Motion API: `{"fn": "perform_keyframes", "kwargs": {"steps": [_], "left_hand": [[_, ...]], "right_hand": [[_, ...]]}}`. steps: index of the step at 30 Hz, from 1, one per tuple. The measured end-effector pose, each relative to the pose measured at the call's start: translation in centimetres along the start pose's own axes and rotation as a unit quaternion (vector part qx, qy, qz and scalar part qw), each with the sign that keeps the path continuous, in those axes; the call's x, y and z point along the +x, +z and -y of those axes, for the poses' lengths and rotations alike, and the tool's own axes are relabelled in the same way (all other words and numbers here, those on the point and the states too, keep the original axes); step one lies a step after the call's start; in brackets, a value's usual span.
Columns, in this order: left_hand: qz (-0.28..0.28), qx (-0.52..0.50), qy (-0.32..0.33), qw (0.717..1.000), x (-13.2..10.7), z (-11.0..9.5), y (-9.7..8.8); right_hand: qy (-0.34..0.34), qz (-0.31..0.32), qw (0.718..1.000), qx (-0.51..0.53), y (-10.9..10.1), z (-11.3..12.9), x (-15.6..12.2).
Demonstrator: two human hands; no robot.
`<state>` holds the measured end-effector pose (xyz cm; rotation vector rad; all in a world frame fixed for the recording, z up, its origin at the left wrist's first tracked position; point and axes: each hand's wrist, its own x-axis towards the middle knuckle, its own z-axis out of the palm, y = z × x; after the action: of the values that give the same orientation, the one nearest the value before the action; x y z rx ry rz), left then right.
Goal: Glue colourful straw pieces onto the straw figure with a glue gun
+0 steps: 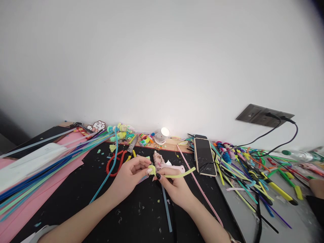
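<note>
Both hands meet at the middle of the black mat. The fingertips of my left hand [131, 175] pinch the coiled end of a pale yellow pipe cleaner [181, 174]. My right hand [176, 187], with dark nails, is closed on the same pipe cleaner beside the coil, and its loose end sticks out to the right. Just behind the fingers lies a pink object [174, 167], partly hidden. Red-handled scissors [113, 166] rest behind my left hand. A blue-grey stick [166, 209] lies below my right hand, and a long pink pipe cleaner [198, 185] passes to its right.
Bundled pipe cleaners [58, 168] and a white box [30, 158] lie at left on pink paper [71, 148]. A paper cup [162, 135] stands by the wall. Right are a phone [205, 157], black cables, yellow-black pliers [275, 190] and another person's hand [317, 187].
</note>
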<state>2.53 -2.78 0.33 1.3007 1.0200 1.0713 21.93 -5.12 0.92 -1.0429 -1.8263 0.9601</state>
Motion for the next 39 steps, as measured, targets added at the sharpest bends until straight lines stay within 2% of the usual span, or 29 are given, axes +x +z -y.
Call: {"fn": "perform_keyframes", "kwargs": {"steps": [16,39], "left_hand": [[-0.005,-0.013,-0.014,1.000,0.13,-0.03,-0.09],[0.003,-0.030,-0.015,0.999,0.15,0.27,-0.10]], "right_hand": [[-0.006,-0.002,0.999,-0.037,0.19,-0.02,-0.07],[-0.051,-0.007,0.998,-0.045,0.29,-0.39,-0.09]]}}
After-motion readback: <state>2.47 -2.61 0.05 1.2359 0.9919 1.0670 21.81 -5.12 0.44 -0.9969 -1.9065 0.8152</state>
